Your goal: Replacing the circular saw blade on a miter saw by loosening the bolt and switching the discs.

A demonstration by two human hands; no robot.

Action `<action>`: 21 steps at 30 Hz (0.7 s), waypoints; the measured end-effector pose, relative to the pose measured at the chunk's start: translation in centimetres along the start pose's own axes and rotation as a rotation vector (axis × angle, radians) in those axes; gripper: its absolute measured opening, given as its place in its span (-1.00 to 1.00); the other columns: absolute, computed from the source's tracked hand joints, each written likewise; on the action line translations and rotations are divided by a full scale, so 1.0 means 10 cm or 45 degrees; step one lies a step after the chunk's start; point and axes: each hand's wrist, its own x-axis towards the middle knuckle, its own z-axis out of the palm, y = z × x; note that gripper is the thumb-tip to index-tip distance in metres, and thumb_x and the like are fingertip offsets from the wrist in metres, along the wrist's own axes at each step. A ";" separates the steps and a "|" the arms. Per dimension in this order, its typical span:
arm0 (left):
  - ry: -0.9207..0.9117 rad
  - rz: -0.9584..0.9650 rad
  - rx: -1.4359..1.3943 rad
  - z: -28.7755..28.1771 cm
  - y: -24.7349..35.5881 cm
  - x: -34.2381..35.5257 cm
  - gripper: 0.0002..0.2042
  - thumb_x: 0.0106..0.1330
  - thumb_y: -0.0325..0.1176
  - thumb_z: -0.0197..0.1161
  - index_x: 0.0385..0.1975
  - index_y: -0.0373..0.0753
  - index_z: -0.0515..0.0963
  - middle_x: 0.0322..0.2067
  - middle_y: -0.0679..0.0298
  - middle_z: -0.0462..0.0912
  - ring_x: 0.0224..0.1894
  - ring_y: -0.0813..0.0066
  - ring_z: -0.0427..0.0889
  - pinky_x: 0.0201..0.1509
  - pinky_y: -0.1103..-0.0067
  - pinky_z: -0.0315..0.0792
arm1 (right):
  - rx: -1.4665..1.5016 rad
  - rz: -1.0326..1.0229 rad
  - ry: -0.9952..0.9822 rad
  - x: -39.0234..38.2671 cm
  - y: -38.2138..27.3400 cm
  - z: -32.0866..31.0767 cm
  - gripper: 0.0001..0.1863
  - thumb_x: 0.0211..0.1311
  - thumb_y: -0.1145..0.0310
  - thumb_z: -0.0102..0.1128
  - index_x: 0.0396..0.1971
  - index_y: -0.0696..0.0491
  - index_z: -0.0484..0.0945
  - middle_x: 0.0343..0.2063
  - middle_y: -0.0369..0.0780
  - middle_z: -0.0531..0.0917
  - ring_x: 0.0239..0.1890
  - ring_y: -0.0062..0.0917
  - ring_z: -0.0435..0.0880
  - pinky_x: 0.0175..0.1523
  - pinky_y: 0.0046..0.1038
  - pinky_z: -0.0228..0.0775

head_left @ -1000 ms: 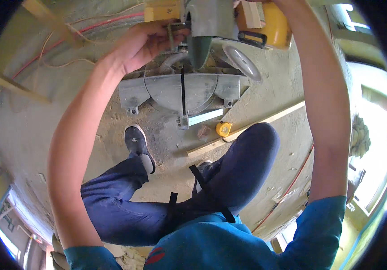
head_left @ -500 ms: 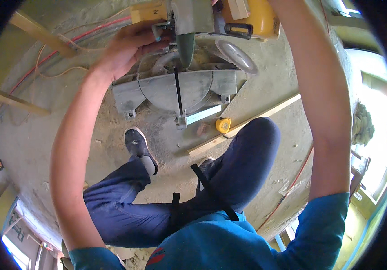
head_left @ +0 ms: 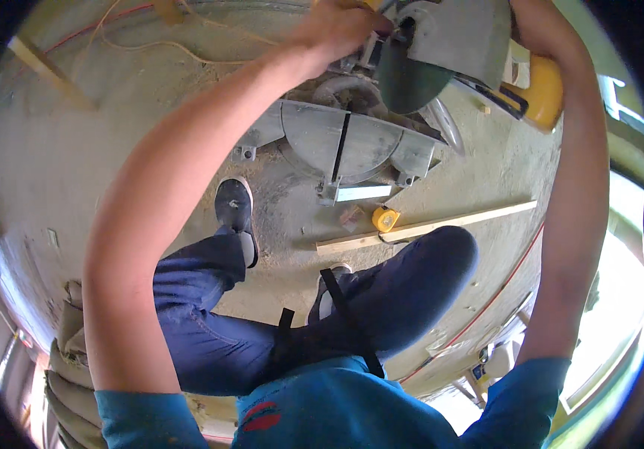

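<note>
A miter saw stands on the floor ahead of me, its grey slotted base (head_left: 314, 138) nearest my feet. Above the base is the grey saw head (head_left: 460, 41), with a dark green rounded guard (head_left: 412, 82) and a yellow motor housing (head_left: 545, 93). My left hand (head_left: 341, 30) is at the head's left side, fingers curled in by the guard; what they grip is hidden. My right hand (head_left: 543, 26) reaches behind the head's right side, its fingers out of sight. A silver round saw blade (head_left: 445, 126) shows partly behind the base's right end.
A yellow tape measure (head_left: 385, 218) lies beside a long wooden strip (head_left: 442, 224) in front of the saw. Cords (head_left: 180, 49) and a wooden post (head_left: 51, 71) are at the far left. A red line (head_left: 505, 277) runs along the floor at right.
The saw and both hands now appear farther right in view. The saw head looks turned, showing more of the green guard. My left hand has moved up along the head's left side.
</note>
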 end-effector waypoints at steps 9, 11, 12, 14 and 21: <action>0.065 0.001 -0.147 -0.04 -0.01 -0.08 -0.85 0.25 -0.52 0.04 -0.31 -0.38 0.56 -0.45 0.25 0.56 -0.36 0.44 0.51 -0.36 0.50 0.39 | -1.425 1.403 -0.709 0.11 0.00 0.08 -0.75 -0.16 0.41 0.36 -0.39 0.10 0.59 -0.31 -0.06 0.65 -0.14 -0.14 0.60 0.14 -0.20 0.29; 0.009 0.057 -0.273 0.01 -0.04 -0.06 -0.84 0.25 -0.54 0.03 -0.29 -0.38 0.56 -0.45 0.26 0.56 -0.36 0.47 0.51 -0.37 0.52 0.39 | 0.166 -0.239 0.217 -0.29 0.42 -0.02 -0.76 -0.15 0.37 0.35 -0.40 0.10 0.60 -0.32 -0.04 0.66 -0.17 -0.20 0.63 0.08 -0.20 0.35; 0.001 -0.026 -0.456 0.01 -0.09 -0.05 -0.82 0.27 -0.54 0.00 -0.26 -0.37 0.56 -0.45 0.24 0.57 -0.37 0.48 0.51 -0.35 0.52 0.40 | 0.168 -0.236 0.212 -0.29 0.44 -0.02 -0.76 -0.15 0.37 0.35 -0.40 0.10 0.60 -0.32 -0.04 0.66 -0.17 -0.20 0.63 0.08 -0.20 0.35; 0.005 -0.116 -0.636 -0.04 -0.20 -0.06 -0.81 0.30 -0.53 -0.03 -0.24 -0.36 0.55 -0.44 0.23 0.57 -0.38 0.49 0.51 -0.32 0.52 0.41 | -0.155 0.159 0.089 -0.04 0.06 0.19 -0.74 -0.08 0.39 0.30 -0.31 0.09 0.58 -0.26 -0.03 0.65 -0.14 -0.16 0.61 0.09 -0.20 0.35; -0.183 0.268 0.207 -0.11 -0.30 -0.05 -0.74 0.46 -0.34 -0.11 -0.21 -0.37 0.51 -0.29 0.15 0.57 -0.23 0.44 0.52 -0.17 0.50 0.40 | -1.163 1.342 -0.315 0.37 -0.58 0.36 -0.62 0.10 0.48 0.17 -0.01 0.05 0.54 -0.08 0.01 0.61 -0.06 -0.04 0.56 0.10 -0.21 0.37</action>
